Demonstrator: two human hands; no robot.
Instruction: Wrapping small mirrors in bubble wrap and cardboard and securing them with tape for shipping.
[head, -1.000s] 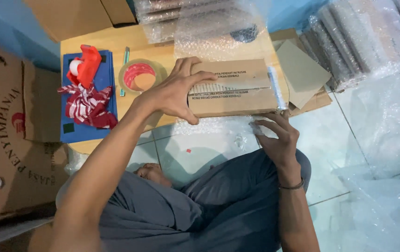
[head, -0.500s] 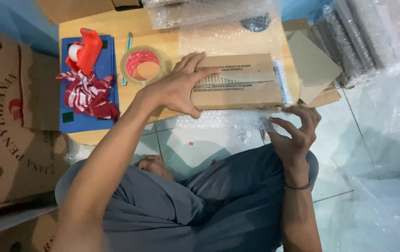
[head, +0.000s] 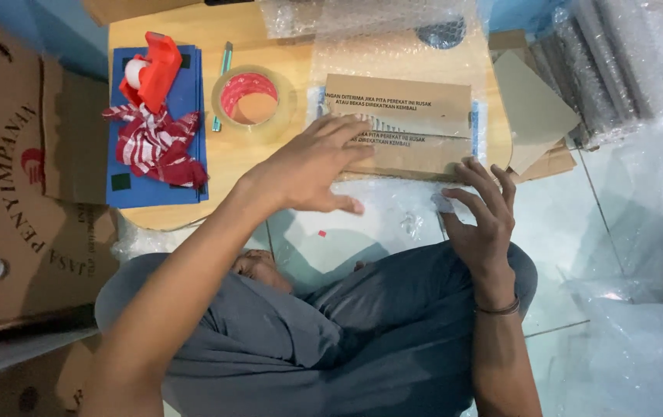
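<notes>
Both hands work at a flat brown cardboard box with printed lettering (head: 405,123), which lies on a sheet of clear bubble wrap (head: 393,46) across a small light wooden table (head: 231,162). Left hand (head: 312,166) rests flat and unclenched on the box's near left part, fingers spread, pressing rather than gripping. Right hand (head: 482,216) sits at the box's near right corner, fingers curled over the bubble wrap's edge; whether it pinches the wrap cannot be told.

Just left of the box lies a roll of clear packing tape with a red core (head: 253,100), and beside that a slim teal cutter (head: 222,85). Further left, a blue mat (head: 127,185) carries a red tape dispenser (head: 154,69) and a red-and-white checked cloth (head: 158,143).

Crossed legs in grey trousers (head: 362,332) hide the floor beneath. Brown cardboard cartons (head: 15,193) stand on the left, cut off by the frame; rolls of bubble wrap (head: 625,62) crowd the pale tiled floor (head: 571,255) on the right.
</notes>
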